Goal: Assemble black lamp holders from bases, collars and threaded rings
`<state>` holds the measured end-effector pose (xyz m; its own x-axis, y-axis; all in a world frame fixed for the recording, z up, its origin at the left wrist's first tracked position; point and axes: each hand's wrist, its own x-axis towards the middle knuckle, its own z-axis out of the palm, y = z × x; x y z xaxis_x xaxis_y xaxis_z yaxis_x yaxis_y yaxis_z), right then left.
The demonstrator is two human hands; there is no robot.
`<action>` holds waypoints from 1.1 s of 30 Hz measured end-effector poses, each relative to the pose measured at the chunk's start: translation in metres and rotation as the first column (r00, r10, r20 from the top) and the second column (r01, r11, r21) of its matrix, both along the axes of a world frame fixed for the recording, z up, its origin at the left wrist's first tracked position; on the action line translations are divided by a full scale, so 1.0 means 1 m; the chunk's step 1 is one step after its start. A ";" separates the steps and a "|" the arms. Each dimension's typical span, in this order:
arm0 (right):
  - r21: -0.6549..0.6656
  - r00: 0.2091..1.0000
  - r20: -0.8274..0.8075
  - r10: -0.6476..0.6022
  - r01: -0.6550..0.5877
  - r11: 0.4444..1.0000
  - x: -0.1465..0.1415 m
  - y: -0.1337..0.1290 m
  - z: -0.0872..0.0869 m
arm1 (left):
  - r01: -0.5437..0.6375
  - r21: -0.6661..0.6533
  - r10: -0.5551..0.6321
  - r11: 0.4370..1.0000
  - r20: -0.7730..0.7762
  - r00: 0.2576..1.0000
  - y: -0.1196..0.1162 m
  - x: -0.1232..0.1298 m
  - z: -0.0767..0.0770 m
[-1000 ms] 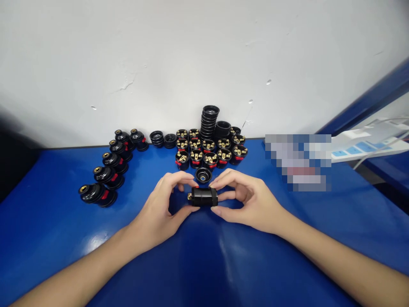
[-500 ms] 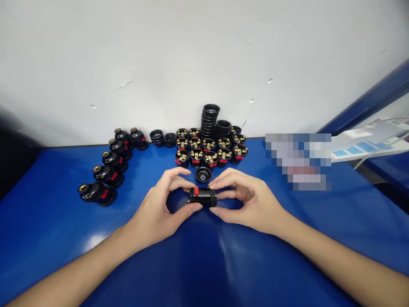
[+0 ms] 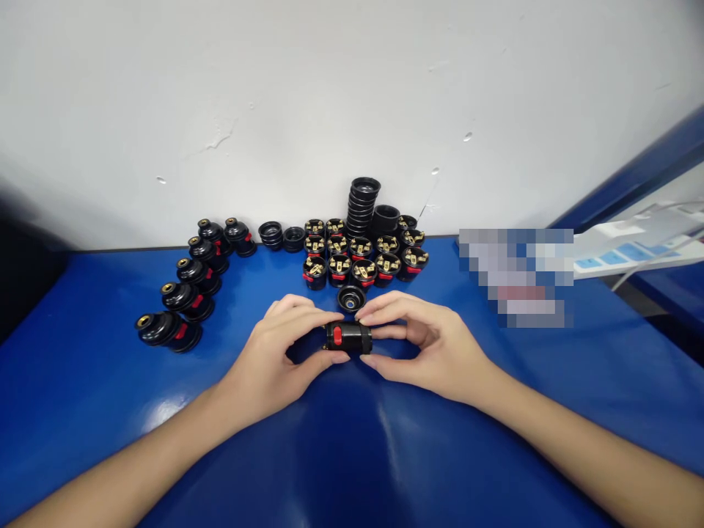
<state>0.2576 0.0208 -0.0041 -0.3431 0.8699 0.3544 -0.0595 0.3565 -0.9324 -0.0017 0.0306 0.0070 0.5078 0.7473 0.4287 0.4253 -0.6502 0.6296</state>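
A black lamp socket (image 3: 352,338) with a red switch lies sideways between my two hands, its brass terminals facing left. My left hand (image 3: 280,345) grips its left end between thumb and fingertips. On the ring at the right end, the thumb and fingers of my right hand (image 3: 429,337) are closed. Just behind the socket sits a black cap (image 3: 350,299), hollow side up. Farther back stand several open socket bodies (image 3: 363,272) with brass contacts and red switches on show.
Capped lamp sockets (image 3: 181,297) form a slanting row at the left. Behind the open bodies rises a stack of black rings (image 3: 363,209), close to the white wall (image 3: 330,95). A blurred-out patch (image 3: 517,279) covers something on the blue table's (image 3: 352,455) right side.
The socket has turned about its long axis, so its red switch has come round toward me. My left fingers have shifted forward along its top; the right hand has barely moved.
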 end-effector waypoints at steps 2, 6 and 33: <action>-0.012 1.000 0.007 0.004 -0.004 1.000 -0.001 -0.001 0.001 | -0.007 0.035 0.007 0.999 -0.002 1.000 -0.001 0.000 0.000; -0.067 1.000 -0.012 -0.012 0.012 0.998 -0.002 -0.003 0.004 | -0.015 0.152 0.019 0.988 -0.025 1.000 -0.003 -0.001 0.001; 0.305 0.840 0.500 -0.210 0.056 0.951 0.009 -0.003 0.015 | 0.108 0.142 -0.107 0.984 -0.017 0.994 0.001 -0.003 -0.006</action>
<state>0.2668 0.0182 0.0105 -0.4306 0.8182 0.3809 0.4729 0.5640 -0.6770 -0.0049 0.0319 0.0012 0.5863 0.6199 0.5215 0.3534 -0.7750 0.5239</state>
